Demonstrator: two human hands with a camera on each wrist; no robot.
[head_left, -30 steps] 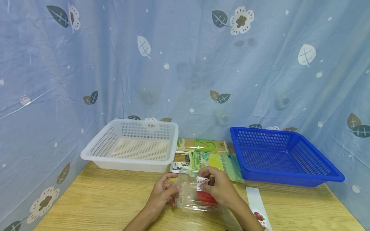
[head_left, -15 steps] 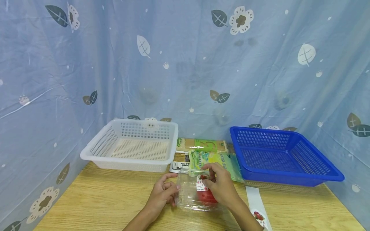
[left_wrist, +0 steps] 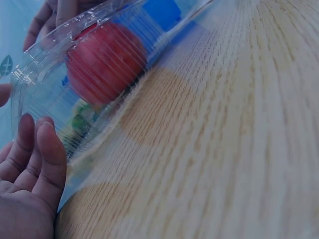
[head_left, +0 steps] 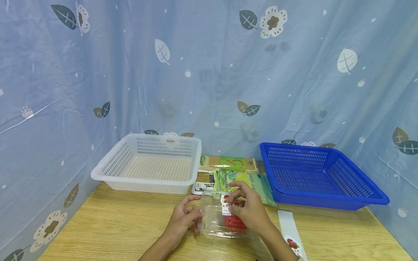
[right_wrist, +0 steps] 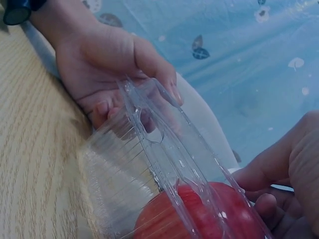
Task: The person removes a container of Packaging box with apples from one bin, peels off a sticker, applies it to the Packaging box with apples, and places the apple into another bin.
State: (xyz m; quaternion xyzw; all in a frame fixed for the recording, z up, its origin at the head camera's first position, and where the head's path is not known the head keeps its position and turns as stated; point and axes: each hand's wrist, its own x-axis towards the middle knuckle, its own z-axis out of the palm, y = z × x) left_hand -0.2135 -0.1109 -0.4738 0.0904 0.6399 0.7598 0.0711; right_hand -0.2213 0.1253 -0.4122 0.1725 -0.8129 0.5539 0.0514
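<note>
A clear plastic clamshell box [head_left: 211, 219] sits on the table, with a round red fruit [left_wrist: 105, 62] inside it. My left hand [head_left: 185, 217] grips the box's left edge, its thumb on top and fingers below. A white label [head_left: 225, 210] with a red fruit picture and red print lies on the lid's right part. My right hand [head_left: 251, 208] touches the label with thumb and index finger, which stand a little apart; its right side is hidden under them. In the right wrist view the red fruit [right_wrist: 199, 211] shows through the ribbed plastic.
A white basket [head_left: 147, 185] stands at back left, a blue basket [head_left: 313, 201] at back right. Between them lie several flat packages, including a green one [head_left: 261, 186]. A white label strip [head_left: 289, 226] with another fruit label lies right of my right forearm. A patterned curtain [head_left: 209, 72] closes the back.
The label has gone from bent up at its upper right to lying flatter, its top showing farther back. My right fingers have shifted slightly and spread. The left hand and box stay still.
</note>
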